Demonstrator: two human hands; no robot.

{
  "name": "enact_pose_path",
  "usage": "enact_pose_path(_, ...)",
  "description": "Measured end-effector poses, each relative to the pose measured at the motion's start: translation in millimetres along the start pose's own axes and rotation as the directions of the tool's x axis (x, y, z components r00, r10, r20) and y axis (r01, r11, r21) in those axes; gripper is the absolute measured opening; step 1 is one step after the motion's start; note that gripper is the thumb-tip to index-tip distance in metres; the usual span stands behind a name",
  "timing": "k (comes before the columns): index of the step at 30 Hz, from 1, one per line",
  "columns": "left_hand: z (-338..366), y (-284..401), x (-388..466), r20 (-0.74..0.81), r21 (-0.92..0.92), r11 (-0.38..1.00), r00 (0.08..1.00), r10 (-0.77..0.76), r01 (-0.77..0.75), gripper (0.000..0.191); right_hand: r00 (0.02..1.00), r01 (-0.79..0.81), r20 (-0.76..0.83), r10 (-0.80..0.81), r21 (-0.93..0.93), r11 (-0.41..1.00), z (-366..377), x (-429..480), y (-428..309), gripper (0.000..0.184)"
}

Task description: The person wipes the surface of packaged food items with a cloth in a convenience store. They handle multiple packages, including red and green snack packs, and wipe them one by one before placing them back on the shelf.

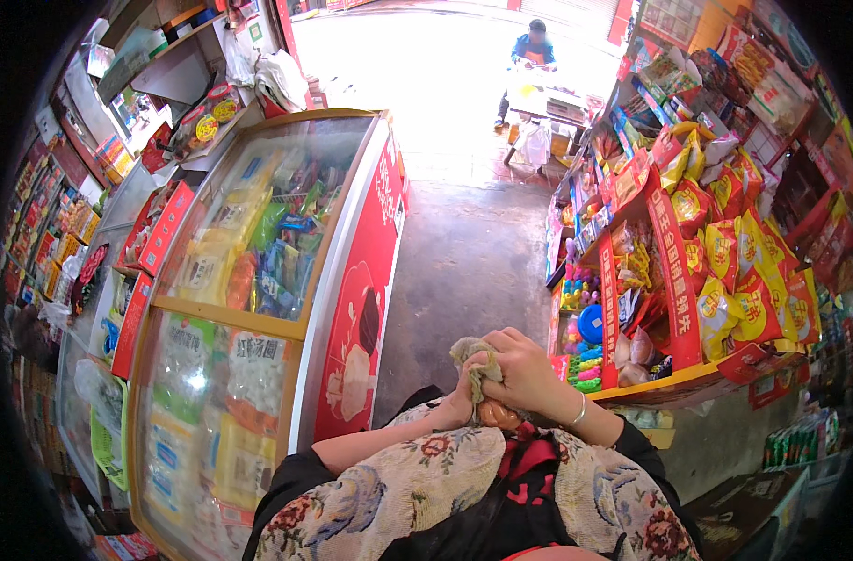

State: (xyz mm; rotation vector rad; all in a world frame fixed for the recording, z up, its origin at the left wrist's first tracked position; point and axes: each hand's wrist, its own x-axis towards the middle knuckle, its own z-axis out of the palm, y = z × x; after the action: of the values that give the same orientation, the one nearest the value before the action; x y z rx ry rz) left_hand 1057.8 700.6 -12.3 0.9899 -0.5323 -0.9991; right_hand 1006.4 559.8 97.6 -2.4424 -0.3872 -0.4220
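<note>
My left hand (459,403) and my right hand (528,372) are together in front of my chest. Both grip a crumpled, greyish-green cloth (484,368), which bunches up between the fingers. A silver bracelet (580,409) circles my right wrist. Just under the hands is a shiny orange-brown thing (498,415); its kind is unclear. My floral woven garment (426,484) lies below, over black clothing.
A glass-topped chest freezer (349,280) of packaged food stands at left. At right, shelves (679,280) hold bagged snacks (731,280). Concrete floor (461,259) runs between them towards the bright doorway, where a person (534,52) sits behind a table (553,102).
</note>
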Motion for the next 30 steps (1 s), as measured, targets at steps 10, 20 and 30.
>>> enact_pose_path(10, 17, 33, 1, 0.065, -0.508, 0.812, 0.953, -0.296, 0.286, 0.063, 0.975, 0.193, -0.067, -0.21, -0.204, 0.96, 10, -41, 0, 0.029)
enact_pose_path(20, 21, 30, 17, 0.249, -0.45, 0.775, 0.895, -0.369, 0.444, 0.041, 0.981, 0.191, -0.032, -0.192, -0.03, 0.981, 4, -57, -2, 0.019)
enact_pose_path(30, 18, 7, 36, 0.436, -0.227, 0.795, 0.789, -0.433, 0.562, 0.041, 0.977, 0.007, -0.213, 0.022, 0.137, 0.991, 6, -91, -9, 0.014)
